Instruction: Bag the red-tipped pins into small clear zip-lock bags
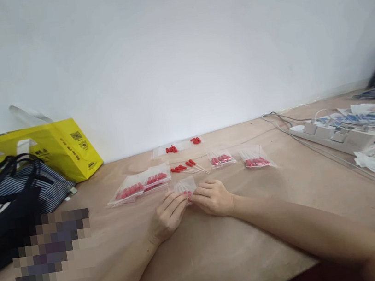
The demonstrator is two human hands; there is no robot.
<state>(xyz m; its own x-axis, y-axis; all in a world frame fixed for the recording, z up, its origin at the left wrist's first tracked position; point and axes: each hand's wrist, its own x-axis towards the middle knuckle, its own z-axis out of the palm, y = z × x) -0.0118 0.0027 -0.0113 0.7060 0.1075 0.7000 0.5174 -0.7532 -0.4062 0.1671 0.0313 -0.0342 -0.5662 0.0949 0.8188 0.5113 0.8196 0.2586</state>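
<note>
Between my two hands lies a small clear zip bag (184, 185) holding several red-tipped sticks. My left hand (170, 213) pinches its near edge from the left. From the right, my right hand (214, 197) grips the same edge, fingers bent together; the fingertips partly cover the red tips. Just beyond the bag, loose red-tipped sticks (189, 166) lie fanned on the table. Filled bags (129, 189) are stacked to the left of them. Two more filled bags, one nearer (221, 158) and one farther right (256, 158), lie on the right.
At the back, small red pieces (171, 149) lie on a clear bag. A yellow shopping bag (70, 147) and a dark striped bag (51, 187) stand left, near a pixelated object (54, 247). A white power strip (333, 136) with cables and a crumpled tissue (374, 161) are right.
</note>
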